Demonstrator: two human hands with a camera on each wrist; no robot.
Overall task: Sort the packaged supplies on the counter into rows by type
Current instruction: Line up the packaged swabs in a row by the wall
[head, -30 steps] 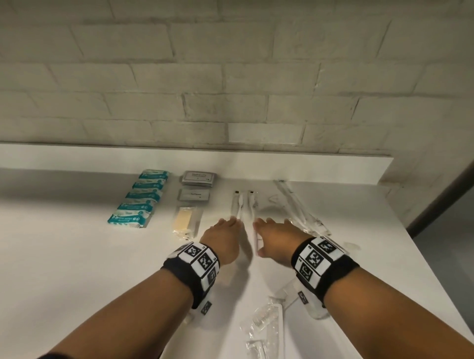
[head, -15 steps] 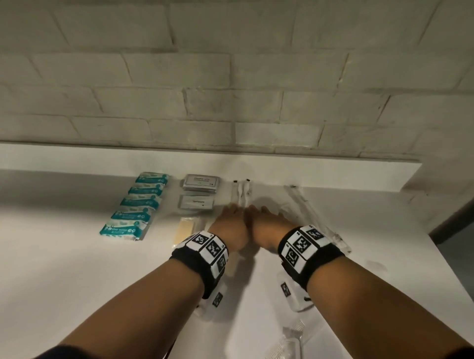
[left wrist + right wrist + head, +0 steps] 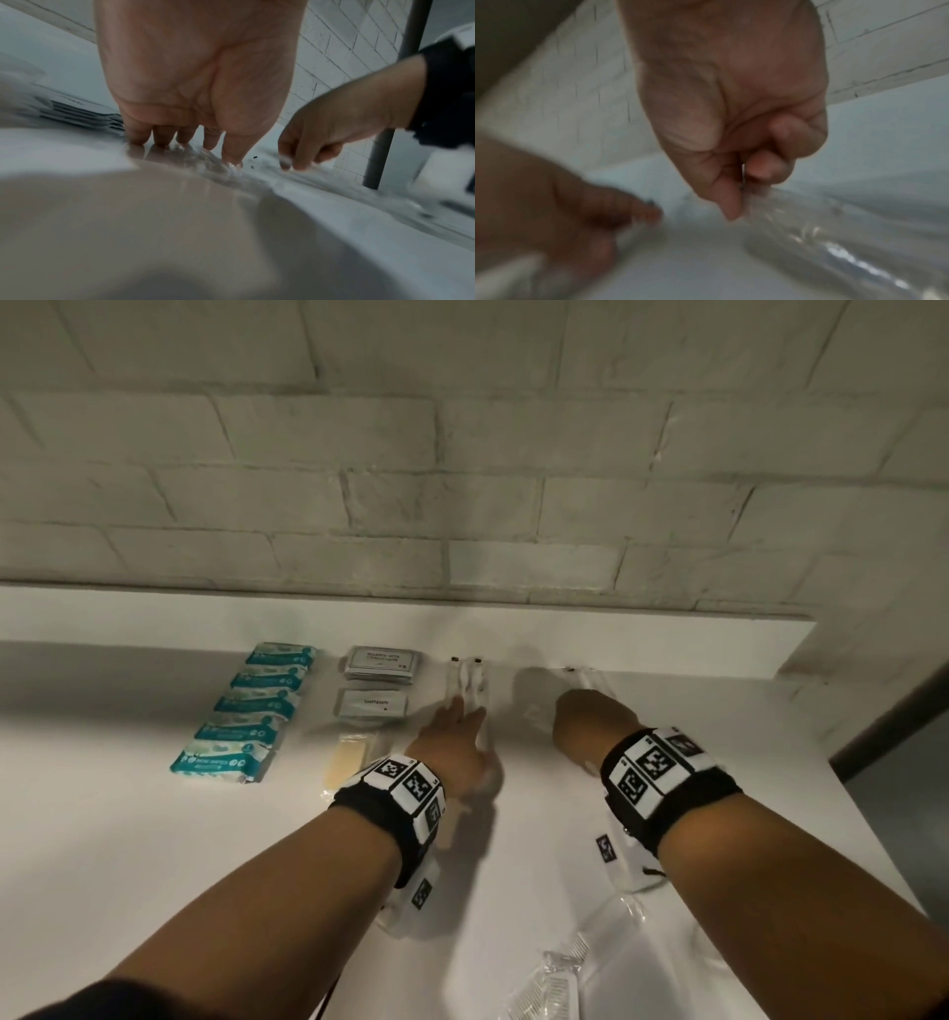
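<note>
Two clear-wrapped toothbrushes (image 3: 467, 683) lie side by side near the counter's back edge. My left hand (image 3: 464, 713) rests flat on their near ends; the left wrist view shows straight fingers (image 3: 164, 136) pressing the wrap. To the right, my right hand (image 3: 580, 706) is at a long clear packet (image 3: 590, 680) lying aslant. In the right wrist view its thumb and curled fingers (image 3: 765, 168) pinch the end of that clear packet (image 3: 808, 233). What is inside the packet is too blurred to tell.
A row of teal packets (image 3: 251, 711) lies at the left. Beside it are grey shampoo sachets (image 3: 382, 662), a toothpaste sachet (image 3: 372, 703) and a wrapped soap bar (image 3: 346, 760). Clear-wrapped combs (image 3: 554, 983) lie near the front edge. The counter (image 3: 128, 814) ends at the right.
Both hands were together on the toothbrushes. My right hand has moved off to the right and pinched the long clear packet; my left hand stays on the toothbrushes.
</note>
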